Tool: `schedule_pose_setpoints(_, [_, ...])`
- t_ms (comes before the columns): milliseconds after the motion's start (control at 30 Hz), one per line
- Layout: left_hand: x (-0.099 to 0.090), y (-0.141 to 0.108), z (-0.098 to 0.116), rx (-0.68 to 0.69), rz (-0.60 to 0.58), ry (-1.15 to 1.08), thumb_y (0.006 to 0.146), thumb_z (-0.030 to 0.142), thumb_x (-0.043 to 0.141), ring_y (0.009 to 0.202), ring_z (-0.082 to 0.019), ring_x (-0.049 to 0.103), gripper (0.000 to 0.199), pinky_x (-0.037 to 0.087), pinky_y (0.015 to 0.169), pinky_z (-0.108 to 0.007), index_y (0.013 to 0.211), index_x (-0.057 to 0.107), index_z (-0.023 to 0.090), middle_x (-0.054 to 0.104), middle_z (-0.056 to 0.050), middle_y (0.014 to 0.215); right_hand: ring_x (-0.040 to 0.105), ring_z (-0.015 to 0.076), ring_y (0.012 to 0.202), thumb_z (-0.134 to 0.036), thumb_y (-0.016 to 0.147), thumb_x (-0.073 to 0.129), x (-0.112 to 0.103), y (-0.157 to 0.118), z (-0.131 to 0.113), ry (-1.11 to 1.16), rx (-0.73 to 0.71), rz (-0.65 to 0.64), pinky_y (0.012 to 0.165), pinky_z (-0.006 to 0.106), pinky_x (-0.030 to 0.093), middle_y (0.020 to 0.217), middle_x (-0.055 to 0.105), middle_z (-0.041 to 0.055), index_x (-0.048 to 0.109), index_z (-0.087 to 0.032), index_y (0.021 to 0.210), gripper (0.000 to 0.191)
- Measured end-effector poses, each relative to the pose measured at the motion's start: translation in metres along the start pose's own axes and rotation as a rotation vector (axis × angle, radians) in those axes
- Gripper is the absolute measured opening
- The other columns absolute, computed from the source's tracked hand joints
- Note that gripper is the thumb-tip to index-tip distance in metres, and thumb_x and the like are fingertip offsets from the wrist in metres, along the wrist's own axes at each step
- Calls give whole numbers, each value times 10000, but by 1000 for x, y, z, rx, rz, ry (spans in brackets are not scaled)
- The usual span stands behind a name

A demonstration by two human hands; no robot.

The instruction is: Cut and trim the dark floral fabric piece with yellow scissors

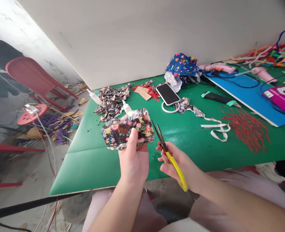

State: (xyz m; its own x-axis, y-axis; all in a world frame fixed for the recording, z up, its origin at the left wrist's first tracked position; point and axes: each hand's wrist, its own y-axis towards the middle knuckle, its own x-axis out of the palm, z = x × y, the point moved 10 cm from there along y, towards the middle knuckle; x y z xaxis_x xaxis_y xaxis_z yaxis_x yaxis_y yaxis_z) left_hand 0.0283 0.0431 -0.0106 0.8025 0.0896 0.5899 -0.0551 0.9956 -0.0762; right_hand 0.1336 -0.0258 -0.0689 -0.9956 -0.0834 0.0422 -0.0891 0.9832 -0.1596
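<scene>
My left hand (135,154) grips a piece covered in dark floral fabric (117,132), thumb on its face and fingers hidden beneath. Scraps of cloth stick up along its upper edge. In my right hand (178,161) is a pair of scissors (169,153) with yellow handles and dark blades. The blades point up and left, slightly parted, with their tips close to the fabric's right end. Behind the fabric piece stands a small white squeeze bottle (126,107), partly hidden. A heap of dark floral fabric scraps (113,96) lies just beyond.
On the green table (84,170) lie a white phone (168,94), a black-and-teal utility knife (221,98), red threads (247,127) and white ribbon (219,132). Pink glue guns (218,67) rest by a blue board (243,95). A red chair (33,77) and another person (4,61) are at left.
</scene>
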Motion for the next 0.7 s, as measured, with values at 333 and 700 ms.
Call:
schedule_pose_setpoints(333, [4, -7, -7, 0, -28, 33, 759, 244, 661, 1120, -190, 556, 463, 492, 889, -272, 1190, 527, 347, 619, 27, 1173, 507, 121, 684, -436, 683, 665, -21, 8, -21, 95, -75, 218, 676, 269, 467, 746, 506, -17, 541, -233, 954, 361])
schedule_pose_setpoints(700, [32, -24, -60, -340, -402, 233, 793, 391, 593, 1066, -229, 582, 357, 477, 870, -319, 1116, 617, 242, 644, -32, 1138, 591, 153, 722, -332, 683, 682, -95, 8, -65, -1, -322, 567, 703, 313, 497, 764, 610, -9, 605, -228, 800, 175])
